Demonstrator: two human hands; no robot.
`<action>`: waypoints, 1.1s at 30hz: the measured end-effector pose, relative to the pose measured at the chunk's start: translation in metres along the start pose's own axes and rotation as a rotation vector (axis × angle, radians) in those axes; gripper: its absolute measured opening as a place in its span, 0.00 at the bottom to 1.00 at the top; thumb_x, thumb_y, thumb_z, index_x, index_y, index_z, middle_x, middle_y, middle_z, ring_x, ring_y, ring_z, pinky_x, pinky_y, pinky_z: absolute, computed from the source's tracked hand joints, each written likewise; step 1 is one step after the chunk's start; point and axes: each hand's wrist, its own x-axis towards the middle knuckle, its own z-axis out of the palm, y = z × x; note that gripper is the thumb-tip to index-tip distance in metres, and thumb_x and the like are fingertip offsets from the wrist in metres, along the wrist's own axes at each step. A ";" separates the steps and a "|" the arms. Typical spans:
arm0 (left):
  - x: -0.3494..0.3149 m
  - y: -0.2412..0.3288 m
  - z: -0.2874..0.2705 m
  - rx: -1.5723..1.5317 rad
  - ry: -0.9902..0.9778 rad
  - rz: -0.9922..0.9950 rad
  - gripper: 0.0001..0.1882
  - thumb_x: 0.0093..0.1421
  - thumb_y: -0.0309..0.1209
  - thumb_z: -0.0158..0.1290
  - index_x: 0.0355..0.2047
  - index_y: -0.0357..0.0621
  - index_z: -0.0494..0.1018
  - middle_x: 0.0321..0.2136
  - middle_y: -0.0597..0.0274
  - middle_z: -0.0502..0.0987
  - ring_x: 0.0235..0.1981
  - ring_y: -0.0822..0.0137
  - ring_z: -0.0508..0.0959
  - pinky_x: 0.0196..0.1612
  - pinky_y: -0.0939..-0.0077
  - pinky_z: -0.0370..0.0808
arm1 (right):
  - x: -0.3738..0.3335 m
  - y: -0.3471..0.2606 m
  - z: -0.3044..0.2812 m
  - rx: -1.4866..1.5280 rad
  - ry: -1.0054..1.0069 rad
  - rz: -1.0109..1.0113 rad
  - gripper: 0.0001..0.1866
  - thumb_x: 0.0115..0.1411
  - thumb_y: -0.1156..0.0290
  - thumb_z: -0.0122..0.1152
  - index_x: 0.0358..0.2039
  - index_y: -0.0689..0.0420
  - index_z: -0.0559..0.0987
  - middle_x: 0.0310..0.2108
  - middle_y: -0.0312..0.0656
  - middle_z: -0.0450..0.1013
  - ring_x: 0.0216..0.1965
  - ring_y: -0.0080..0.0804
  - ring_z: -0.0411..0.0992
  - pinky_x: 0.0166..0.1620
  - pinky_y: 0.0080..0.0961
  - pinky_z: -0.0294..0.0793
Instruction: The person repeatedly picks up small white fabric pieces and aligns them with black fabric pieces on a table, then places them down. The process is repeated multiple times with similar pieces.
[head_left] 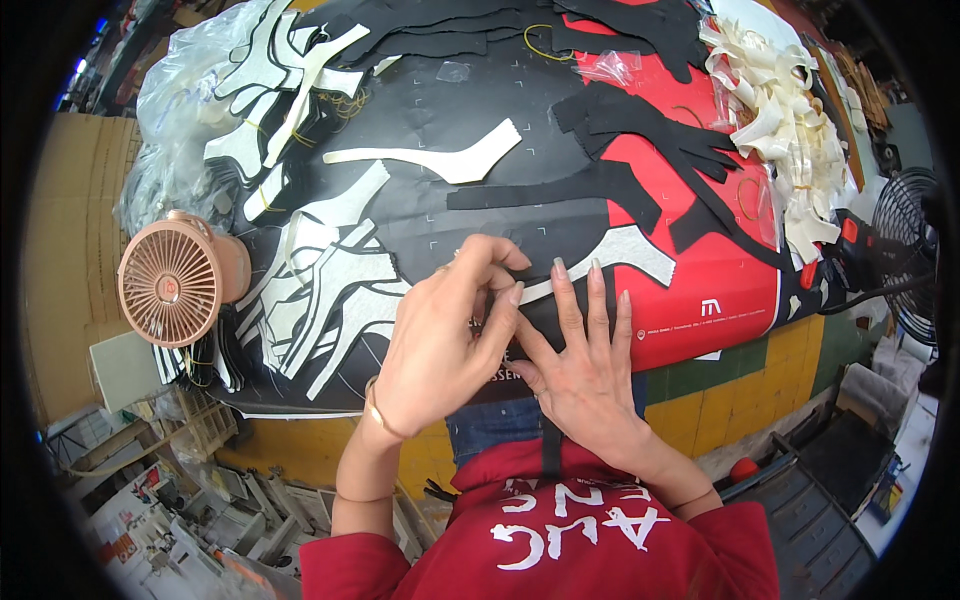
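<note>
- Two hands meet at one white piece (640, 254), which lies on the desk (420, 105) just before the person, its broad end out to the right, near a black piece (610, 184).
- Right hand (588, 400): fingers spread and released, the foremost resting across the slim part of the white piece.
- Left hand (440, 335): fingers bent, thumb and forefinger close together at the slim end; I cannot tell whether they grasp it.
- Step in hand, seemingly: fingertip work on that slim end.
- Next move likely calls for a steady right hand and fine left-hand control.
</note>
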 end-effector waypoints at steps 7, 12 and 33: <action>-0.011 -0.007 0.008 0.062 0.074 -0.084 0.14 0.60 0.24 0.58 0.46 0.41 0.72 0.22 0.62 0.78 0.17 0.67 0.73 0.23 0.73 0.68 | 0.000 0.005 -0.006 0.084 0.011 -0.008 0.25 0.67 0.46 0.50 0.61 0.38 0.76 0.73 0.56 0.46 0.73 0.66 0.42 0.68 0.68 0.38; -0.018 -0.022 0.021 -0.038 0.195 -0.159 0.12 0.61 0.23 0.59 0.45 0.39 0.73 0.21 0.62 0.78 0.16 0.70 0.72 0.22 0.76 0.68 | -0.001 0.026 -0.016 0.184 0.029 -0.053 0.30 0.66 0.49 0.55 0.64 0.49 0.71 0.71 0.55 0.54 0.72 0.54 0.51 0.70 0.58 0.44; -0.028 -0.026 0.053 0.188 0.522 -0.130 0.10 0.56 0.20 0.61 0.38 0.39 0.75 0.23 0.61 0.77 0.18 0.67 0.70 0.24 0.72 0.67 | 0.004 0.032 -0.011 0.122 0.025 0.018 0.34 0.64 0.53 0.58 0.67 0.55 0.67 0.70 0.49 0.58 0.71 0.46 0.56 0.68 0.47 0.56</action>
